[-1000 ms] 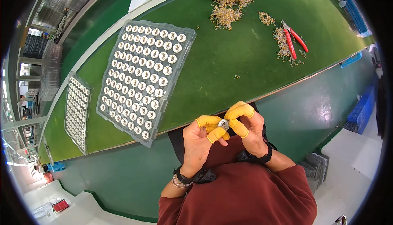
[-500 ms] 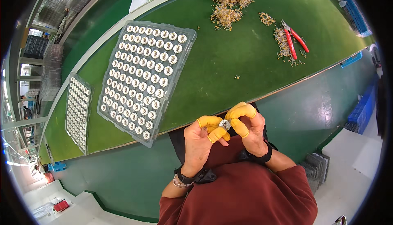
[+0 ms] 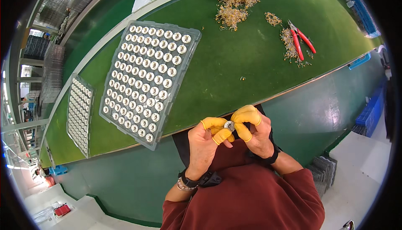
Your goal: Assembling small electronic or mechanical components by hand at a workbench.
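Just off the table's near edge, my left hand (image 3: 202, 143) pinches a small round white part with a metallic middle (image 3: 229, 125) between yellow-covered fingertips. My right hand (image 3: 256, 133), also with yellow finger covers, is closed in a pinch against the right side of that part. Whatever the right fingertips hold is hidden by them. To the left, a clear plastic tray (image 3: 171, 109) carries rows of similar round white parts. A loose component with bent wire legs (image 3: 243, 79) lies on the green table beyond my hands.
Red-handled pliers (image 3: 298, 46) rest on a small pile of leaded components (image 3: 289, 48) at the right. A larger heap of them (image 3: 234, 2) sits at the far side, beside a smaller cluster (image 3: 273, 19). A second filled tray (image 3: 90, 123) stands farther left on the green table (image 3: 234, 58).
My right hand has shifted very slightly at the round part, and the part has tilted a little. The trays, pliers and piles are unchanged.
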`<state>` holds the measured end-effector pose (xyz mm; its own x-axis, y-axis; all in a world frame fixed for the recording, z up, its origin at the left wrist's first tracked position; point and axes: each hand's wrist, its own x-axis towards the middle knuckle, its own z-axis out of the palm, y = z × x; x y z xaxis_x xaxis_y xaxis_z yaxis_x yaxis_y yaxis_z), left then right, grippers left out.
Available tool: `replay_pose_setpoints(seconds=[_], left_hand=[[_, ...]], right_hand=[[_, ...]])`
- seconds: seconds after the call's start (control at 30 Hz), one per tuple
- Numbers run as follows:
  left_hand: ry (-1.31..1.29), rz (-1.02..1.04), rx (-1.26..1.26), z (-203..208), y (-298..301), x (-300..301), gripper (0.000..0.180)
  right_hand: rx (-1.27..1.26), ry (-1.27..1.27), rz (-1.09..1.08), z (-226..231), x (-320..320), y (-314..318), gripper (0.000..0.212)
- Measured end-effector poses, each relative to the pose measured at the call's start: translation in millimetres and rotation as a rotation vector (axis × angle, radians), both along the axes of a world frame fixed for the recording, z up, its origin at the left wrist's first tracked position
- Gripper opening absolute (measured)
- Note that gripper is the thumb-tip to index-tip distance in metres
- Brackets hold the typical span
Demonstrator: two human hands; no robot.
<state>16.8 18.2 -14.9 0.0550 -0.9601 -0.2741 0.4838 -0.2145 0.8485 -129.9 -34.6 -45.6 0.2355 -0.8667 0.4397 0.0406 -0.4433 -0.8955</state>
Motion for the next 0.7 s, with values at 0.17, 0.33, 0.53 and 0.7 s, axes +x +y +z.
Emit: replay_pose_setpoints(seconds=[0.17, 0.33, 0.53, 0.7], left_hand=[[-0.041, 0.023, -0.051, -2.7, -0.1, -1.4, 0.018], [-0.097, 0.034, -0.062, -3.1, -1.3, -0.8, 0.017], [-0.087, 0.032, -0.057, -0.5, -3.0, 0.7, 0.016], [-0.123, 0.039, -0.047, -0.7, 0.6, 0.3, 0.013]], right_hand=[[-0.155, 0.131, -0.033, 6.7, -0.9, -5.3, 0.021], [-0.158, 0.224, 0.044, 11.6, -4.1, -8.6, 0.020], [-0.212, 0.219, 0.065, 15.3, -5.5, -12.7, 0.022], [-0.251, 0.225, 0.092, 13.1, -4.5, -11.4, 0.026]])
